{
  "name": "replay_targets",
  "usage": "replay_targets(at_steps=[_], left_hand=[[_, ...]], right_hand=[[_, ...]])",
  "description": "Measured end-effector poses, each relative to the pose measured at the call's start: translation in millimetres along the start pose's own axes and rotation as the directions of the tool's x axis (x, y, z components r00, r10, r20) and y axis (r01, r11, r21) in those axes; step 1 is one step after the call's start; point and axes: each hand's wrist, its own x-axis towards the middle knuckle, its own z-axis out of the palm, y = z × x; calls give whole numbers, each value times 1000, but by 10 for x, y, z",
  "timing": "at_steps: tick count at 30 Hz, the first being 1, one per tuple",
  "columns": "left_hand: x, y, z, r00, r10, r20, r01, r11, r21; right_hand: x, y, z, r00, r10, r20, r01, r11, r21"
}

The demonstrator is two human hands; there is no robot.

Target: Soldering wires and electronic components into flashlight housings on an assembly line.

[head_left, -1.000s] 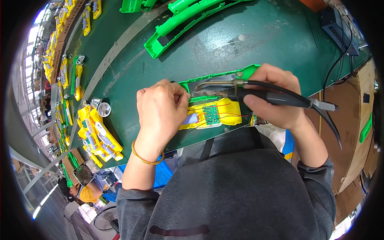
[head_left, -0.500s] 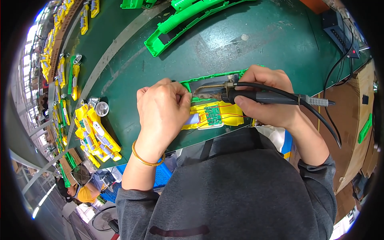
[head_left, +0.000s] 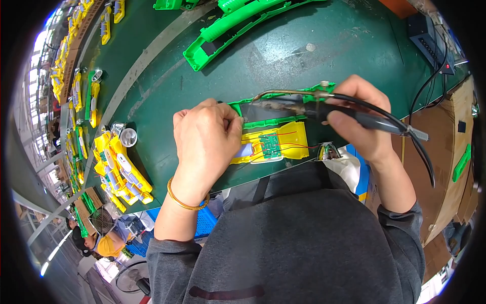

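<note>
The dark green tabletop carries a pale grey curved streak at left. A long, shallow, bright green plastic casing has a dark grey inside. Nearer lies a bright yellow plastic casing with a green circuit board and thin red wires. The pen-shaped soldering tool is black, its thin bent tube brassy. The dark grey cloth shirt bears a dark reddish stripe.

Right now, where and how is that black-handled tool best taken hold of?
Probably by the black handle, coming from the right, where the right hand grips it. It is long and thick enough for thumb and fingers, while the slimmer metal front end points left over the green shell. I'd avoid that end and the thin curved tube above it.
</note>
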Motion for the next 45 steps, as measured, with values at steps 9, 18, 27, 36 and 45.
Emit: replay_targets(at_steps=[9, 18, 27, 36, 45], left_hand=[[46, 107, -31, 999, 38, -3, -38, 998, 59], [33, 229, -44, 998, 58, -39, -49, 980, 192], [7, 350, -124, 1000, 20, 24, -24, 986, 167], [-250, 386, -233, 857, -144, -494, 86, 987, -138], [-101, 618, 235, 906, 324, -273, -366, 923, -117]], right_hand=[[-104, 44, -64, 984, 22, -179, 5, 989, 145], [-115, 106, -115, 980, -69, -187, 122, 950, 288], [-97, 56, -158, 984, -12, -177, 45, 983, 181], [-127, 84, -263, 969, -3, -248, 54, 978, 200], [-57, 135, -68, 972, 23, -233, 83, 896, 435]])
